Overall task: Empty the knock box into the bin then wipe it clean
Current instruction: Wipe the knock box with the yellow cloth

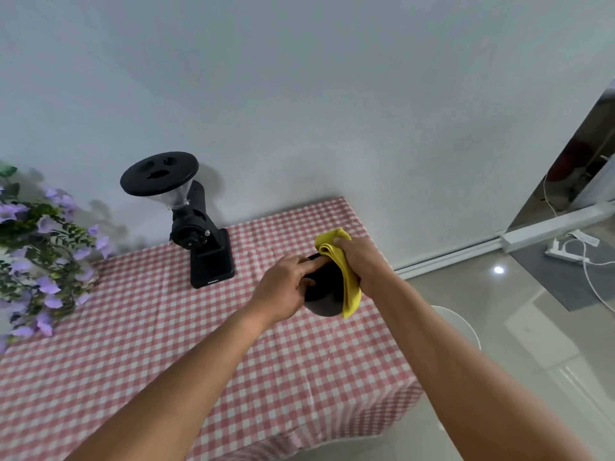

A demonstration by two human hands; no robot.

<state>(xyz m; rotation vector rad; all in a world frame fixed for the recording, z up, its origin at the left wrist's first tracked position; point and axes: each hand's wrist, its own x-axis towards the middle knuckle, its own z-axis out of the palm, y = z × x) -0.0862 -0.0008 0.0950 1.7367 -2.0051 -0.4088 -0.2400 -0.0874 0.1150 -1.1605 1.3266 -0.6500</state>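
Note:
The black round knock box [324,294] stands near the right side of the table with the red-and-white checked cloth [186,341]. My left hand [286,287] grips its left side, fingers over the rim. My right hand [361,264] holds a folded yellow cloth [346,274] pressed against the box's right side and rim. The inside of the box is hidden by my hands and the cloth.
A black coffee grinder [196,224] with a clear hopper stands at the back of the table by the white wall. Purple flowers [43,254] fill the left edge. A white round bin rim [462,324] shows on the tiled floor just right of the table. A power strip and cable [572,254] lie farther right.

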